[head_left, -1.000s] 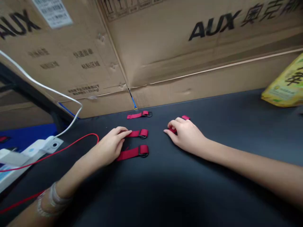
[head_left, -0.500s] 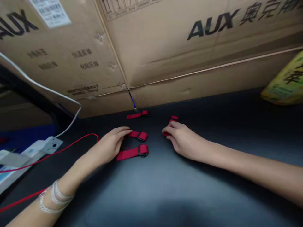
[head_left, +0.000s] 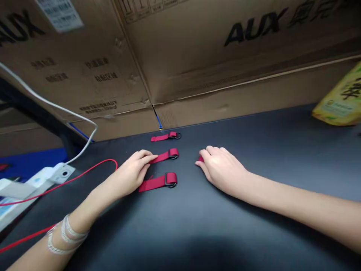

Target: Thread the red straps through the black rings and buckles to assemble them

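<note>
Adjustment, seemingly, of middle strap (head_left: pixel 163 156) and right strap (head_left: pixel 201 159) on table (head_left: pixel 267 139). Beyond middle strap, far strap (head_left: pixel 161 138); on its near side, near strap (head_left: pixel 153 183). At its left end, left hand (head_left: pixel 132 172), fingers bunched and touching it; pinching or merely pressing, cannot tell. Apart to its right, right hand (head_left: pixel 222 165), fingers curled in, apparently pinching right strap, mostly hidden beneath. For the next move, probable need of a steady left hold and light right grip.
</note>
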